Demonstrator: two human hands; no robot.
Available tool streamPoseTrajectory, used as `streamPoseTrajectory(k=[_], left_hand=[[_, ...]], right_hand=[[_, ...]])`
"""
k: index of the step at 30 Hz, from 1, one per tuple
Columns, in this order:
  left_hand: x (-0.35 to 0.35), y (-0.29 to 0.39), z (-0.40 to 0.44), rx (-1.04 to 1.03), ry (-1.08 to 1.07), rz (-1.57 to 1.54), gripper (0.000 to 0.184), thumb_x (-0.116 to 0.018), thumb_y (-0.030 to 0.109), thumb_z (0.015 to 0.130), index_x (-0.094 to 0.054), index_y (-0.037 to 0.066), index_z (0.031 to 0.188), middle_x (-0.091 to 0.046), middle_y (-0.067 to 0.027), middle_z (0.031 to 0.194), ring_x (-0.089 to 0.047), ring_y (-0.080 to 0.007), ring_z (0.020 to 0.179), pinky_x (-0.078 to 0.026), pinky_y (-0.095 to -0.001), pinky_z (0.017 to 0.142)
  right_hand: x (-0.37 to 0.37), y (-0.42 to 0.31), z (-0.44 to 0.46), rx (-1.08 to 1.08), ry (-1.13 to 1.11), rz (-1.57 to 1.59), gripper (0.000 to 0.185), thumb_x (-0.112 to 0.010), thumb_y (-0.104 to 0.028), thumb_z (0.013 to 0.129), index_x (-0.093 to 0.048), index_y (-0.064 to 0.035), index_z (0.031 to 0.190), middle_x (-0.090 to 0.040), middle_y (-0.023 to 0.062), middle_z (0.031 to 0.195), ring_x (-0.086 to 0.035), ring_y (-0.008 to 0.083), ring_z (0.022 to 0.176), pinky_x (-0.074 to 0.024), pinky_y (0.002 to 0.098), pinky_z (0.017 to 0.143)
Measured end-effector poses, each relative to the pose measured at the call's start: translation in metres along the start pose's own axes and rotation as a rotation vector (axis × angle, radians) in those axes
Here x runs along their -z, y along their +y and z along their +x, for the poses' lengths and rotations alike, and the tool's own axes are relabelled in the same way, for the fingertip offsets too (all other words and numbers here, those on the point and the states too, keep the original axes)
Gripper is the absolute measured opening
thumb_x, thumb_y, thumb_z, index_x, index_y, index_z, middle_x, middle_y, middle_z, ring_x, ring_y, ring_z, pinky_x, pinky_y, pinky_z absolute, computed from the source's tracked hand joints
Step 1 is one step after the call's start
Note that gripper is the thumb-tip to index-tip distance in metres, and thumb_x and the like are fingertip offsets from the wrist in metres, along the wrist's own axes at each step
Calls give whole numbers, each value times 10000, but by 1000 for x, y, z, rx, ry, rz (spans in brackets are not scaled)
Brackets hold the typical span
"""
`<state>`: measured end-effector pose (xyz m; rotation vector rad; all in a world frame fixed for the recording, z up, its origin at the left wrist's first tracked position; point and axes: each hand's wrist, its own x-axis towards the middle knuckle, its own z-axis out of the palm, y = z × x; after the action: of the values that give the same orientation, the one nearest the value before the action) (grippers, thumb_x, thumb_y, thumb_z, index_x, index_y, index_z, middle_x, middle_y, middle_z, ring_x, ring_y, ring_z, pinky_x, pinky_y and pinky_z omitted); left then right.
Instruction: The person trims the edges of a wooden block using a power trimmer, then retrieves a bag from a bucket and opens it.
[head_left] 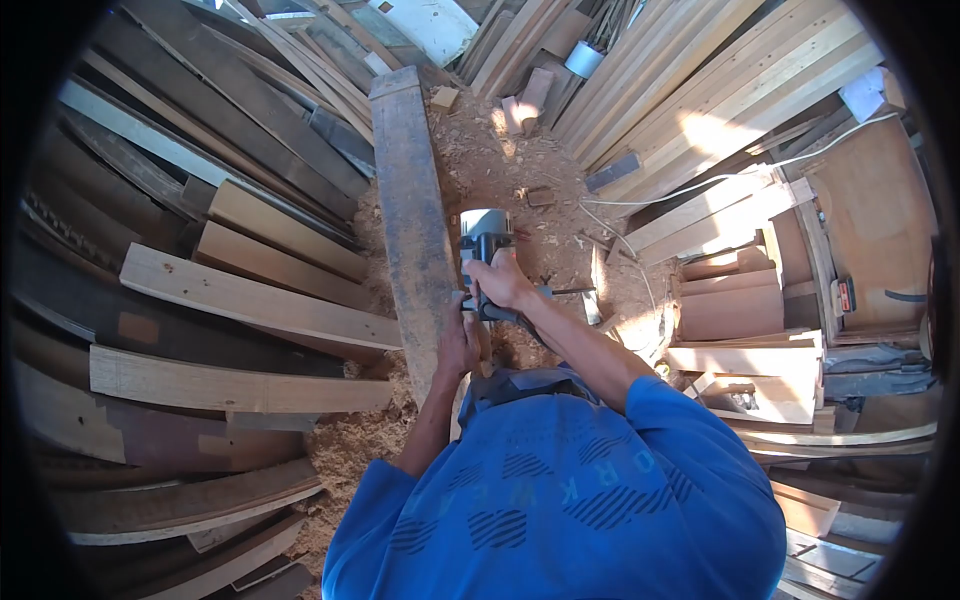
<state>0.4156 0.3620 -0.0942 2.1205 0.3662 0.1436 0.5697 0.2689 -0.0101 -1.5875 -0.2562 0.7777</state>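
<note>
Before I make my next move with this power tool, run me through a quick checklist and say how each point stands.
1. Right hand's grip on the power tool: ok, the right hand is wrapped around the power tool.
2. Left hand's fingers clear of the working end: cannot tell; the left hand is low beside the tool, by the long dark plank.
3. White cord away from the tool: ok, the white cord lies off to the right.
4. Floor tidy: not ok, shavings and offcuts are scattered about.
5. Gloves on: not ok, both hands are bare.
</note>
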Motion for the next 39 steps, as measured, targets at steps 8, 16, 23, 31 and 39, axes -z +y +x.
streamPoseTrajectory(k=[8, 16, 23, 31, 39], left_hand=[[1, -3, 6, 55, 5, -9, 462, -359, 322, 1043, -335, 175, 1480, -608, -283, 1257, -599, -551, 1040, -493, -612, 844], [11, -1, 7, 110, -33, -35, 458, -374, 308, 1047, -324, 184, 1486, -653, -303, 1129, -610, -552, 1026, -508, -577, 821], [14, -13, 11, 86, -37, -59, 467, -381, 285, 1039, -332, 145, 1482, -664, -312, 1058, -633, -534, 995, -515, -548, 813], [19, -24, 15, 91, -76, -76, 468, -389, 263, 1032, -334, 138, 1479, -669, -308, 1019, -641, -534, 963, -518, -533, 797], [17, -23, 14, 61, -36, -122, 452, -409, 266, 1022, -349, 166, 1459, -671, -312, 1027, -641, -534, 967, -518, -552, 803]], right_hand=[[-3, 1, 14, -55, 82, 11, 464, -614, -324, 953, -634, 28, 650, -636, 114, 603, -641, 177, 541, -486, 358, 483], [-10, -12, 14, -158, 88, 29, 422, -612, -333, 977, -625, 54, 809, -646, 120, 694, -639, 172, 588, -486, 354, 495], [-18, -27, 10, -191, 77, 98, 410, -625, -322, 987, -596, 79, 905, -638, 122, 734, -622, 182, 586, -490, 358, 493], [-23, -24, 19, -183, 73, 96, 431, -646, -341, 972, -609, 77, 872, -649, 128, 724, -637, 193, 593, -506, 363, 502], [-25, -23, 19, -204, 125, 48, 366, -641, -345, 974, -655, -31, 787, -657, 80, 673, -636, 156, 558, -490, 335, 497]])
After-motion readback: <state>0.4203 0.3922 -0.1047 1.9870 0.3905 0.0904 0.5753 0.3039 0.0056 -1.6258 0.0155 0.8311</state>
